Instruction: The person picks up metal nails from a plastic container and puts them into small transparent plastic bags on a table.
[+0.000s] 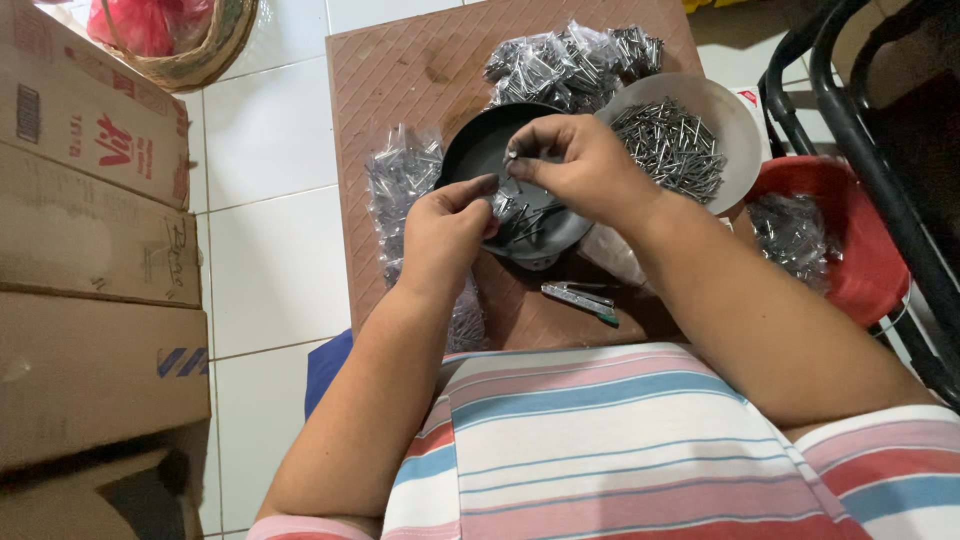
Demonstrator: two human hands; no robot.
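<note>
Both hands over black dish (480, 150) on brown board (400, 70): right hand (580, 165) pinched shut on a few nails (512, 158), left hand (445, 230) curled round small bag (503, 207) for loading, grey bowl (735, 125) of loose nails right.

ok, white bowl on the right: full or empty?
Partly full. The white bowl holds a loose heap of nails over its left side; the right of its inside shows bare. Depth of the heap: cannot tell.
</note>
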